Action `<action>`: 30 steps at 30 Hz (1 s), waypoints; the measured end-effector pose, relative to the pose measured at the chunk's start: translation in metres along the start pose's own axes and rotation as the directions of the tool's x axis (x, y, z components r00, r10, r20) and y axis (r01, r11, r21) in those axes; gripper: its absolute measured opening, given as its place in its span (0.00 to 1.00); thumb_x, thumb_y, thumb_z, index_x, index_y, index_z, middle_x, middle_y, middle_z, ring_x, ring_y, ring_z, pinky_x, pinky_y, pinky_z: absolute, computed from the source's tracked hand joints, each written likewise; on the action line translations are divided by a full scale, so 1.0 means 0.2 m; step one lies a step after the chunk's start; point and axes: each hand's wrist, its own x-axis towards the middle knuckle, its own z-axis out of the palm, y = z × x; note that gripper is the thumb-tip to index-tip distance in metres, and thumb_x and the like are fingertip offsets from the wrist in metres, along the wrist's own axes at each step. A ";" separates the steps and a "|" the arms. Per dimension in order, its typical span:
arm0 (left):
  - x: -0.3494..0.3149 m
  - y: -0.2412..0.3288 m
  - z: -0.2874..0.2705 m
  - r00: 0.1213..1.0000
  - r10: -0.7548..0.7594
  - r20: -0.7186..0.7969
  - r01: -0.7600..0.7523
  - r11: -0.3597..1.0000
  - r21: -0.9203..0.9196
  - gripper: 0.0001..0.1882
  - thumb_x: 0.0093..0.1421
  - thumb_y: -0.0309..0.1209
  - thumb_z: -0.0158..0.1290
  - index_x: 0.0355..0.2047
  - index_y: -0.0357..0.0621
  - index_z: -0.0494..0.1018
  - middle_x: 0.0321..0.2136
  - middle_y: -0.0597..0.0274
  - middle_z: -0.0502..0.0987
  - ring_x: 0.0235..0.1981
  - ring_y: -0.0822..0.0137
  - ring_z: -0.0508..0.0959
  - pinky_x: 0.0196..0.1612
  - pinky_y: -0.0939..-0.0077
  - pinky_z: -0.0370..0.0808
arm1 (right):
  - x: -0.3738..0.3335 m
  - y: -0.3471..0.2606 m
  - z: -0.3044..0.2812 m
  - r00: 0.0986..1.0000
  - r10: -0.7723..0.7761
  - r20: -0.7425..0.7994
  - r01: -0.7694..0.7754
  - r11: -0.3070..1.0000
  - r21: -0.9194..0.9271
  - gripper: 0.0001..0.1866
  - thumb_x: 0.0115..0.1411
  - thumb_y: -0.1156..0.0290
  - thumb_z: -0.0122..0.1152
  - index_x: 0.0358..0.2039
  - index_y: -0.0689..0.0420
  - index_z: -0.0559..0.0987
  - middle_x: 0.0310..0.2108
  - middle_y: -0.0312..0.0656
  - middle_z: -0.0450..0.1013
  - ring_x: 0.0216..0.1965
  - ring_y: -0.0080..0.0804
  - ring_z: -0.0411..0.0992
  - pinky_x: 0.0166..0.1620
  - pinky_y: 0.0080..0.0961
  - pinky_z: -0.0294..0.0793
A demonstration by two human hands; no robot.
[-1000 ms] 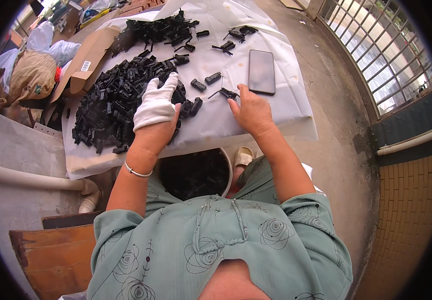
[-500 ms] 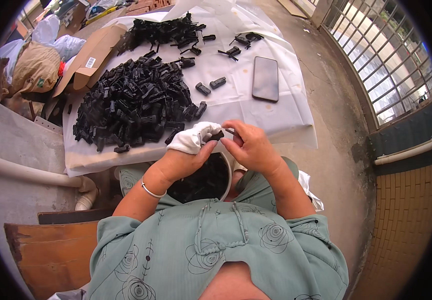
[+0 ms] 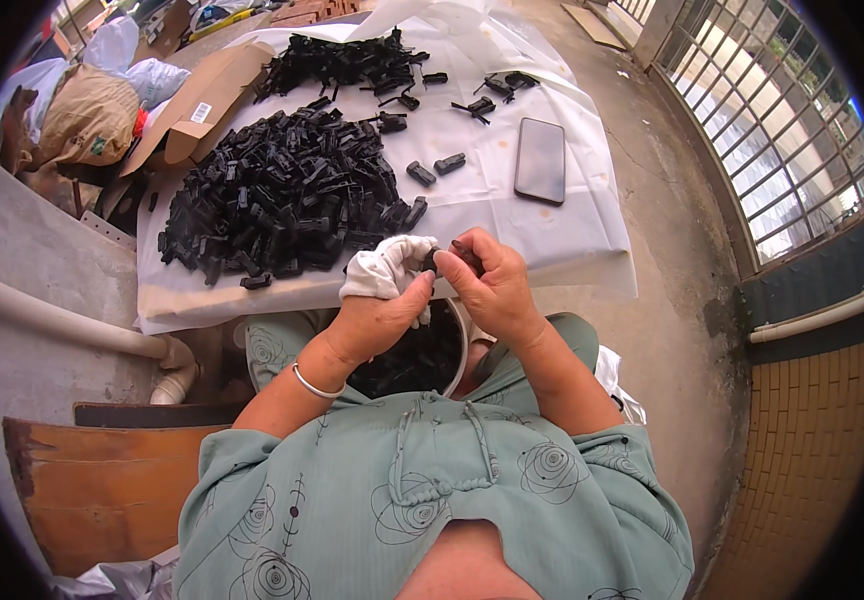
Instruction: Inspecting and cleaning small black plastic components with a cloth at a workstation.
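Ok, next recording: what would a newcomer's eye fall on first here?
Probably the big heap of small black parts on the left of the white-covered table, with a smaller black pile behind it. Next, the partly gloved left hand and bare right hand, close together at a small black piece by the near edge. A dark phone lies toward the right.

Left fingers (image 3: 410, 252) holding black part (image 3: 431, 261), right fingers (image 3: 493, 258) against it, phone (image 3: 540, 162) beyond
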 end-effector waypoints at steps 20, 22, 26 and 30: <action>0.05 -0.03 0.02 0.943 0.323 -0.081 -0.310 0.940 0.143 0.16 0.56 0.22 0.51 0.45 0.37 0.62 0.34 0.65 0.69 0.35 0.75 0.67 0.41 0.81 0.68 | -0.07 0.00 0.03 0.999 0.018 0.035 -0.023 0.989 0.144 0.08 0.60 0.70 0.52 0.28 0.61 0.73 0.18 0.33 0.62 0.21 0.19 0.59 0.25 0.20 0.62; 0.03 0.01 -0.02 0.994 0.084 -0.071 -0.090 0.993 -0.074 0.15 0.59 0.22 0.47 0.46 0.39 0.61 0.33 0.65 0.69 0.33 0.77 0.68 0.38 0.85 0.68 | -0.06 -0.02 -0.03 0.977 0.123 0.175 -0.119 0.992 -0.033 0.07 0.56 0.72 0.56 0.33 0.61 0.76 0.19 0.34 0.65 0.22 0.19 0.62 0.28 0.18 0.64; 0.02 0.03 -0.03 1.000 -0.018 -0.008 0.015 0.971 -0.237 0.15 0.62 0.24 0.43 0.49 0.40 0.59 0.31 0.65 0.70 0.23 0.82 0.66 0.25 0.89 0.66 | -0.10 0.07 -0.02 0.977 -0.070 0.203 0.081 0.996 -0.045 0.05 0.52 0.76 0.60 0.31 0.62 0.76 0.21 0.42 0.70 0.22 0.25 0.67 0.28 0.21 0.66; 0.02 0.01 -0.03 1.000 0.005 -0.026 -0.004 0.999 0.045 0.17 0.61 0.24 0.39 0.52 0.40 0.59 0.29 0.66 0.70 0.19 0.83 0.63 0.21 0.89 0.62 | -0.07 0.04 -0.04 0.976 -0.206 0.068 0.210 0.976 -0.056 0.05 0.51 0.78 0.61 0.30 0.63 0.76 0.20 0.39 0.69 0.21 0.23 0.66 0.25 0.19 0.65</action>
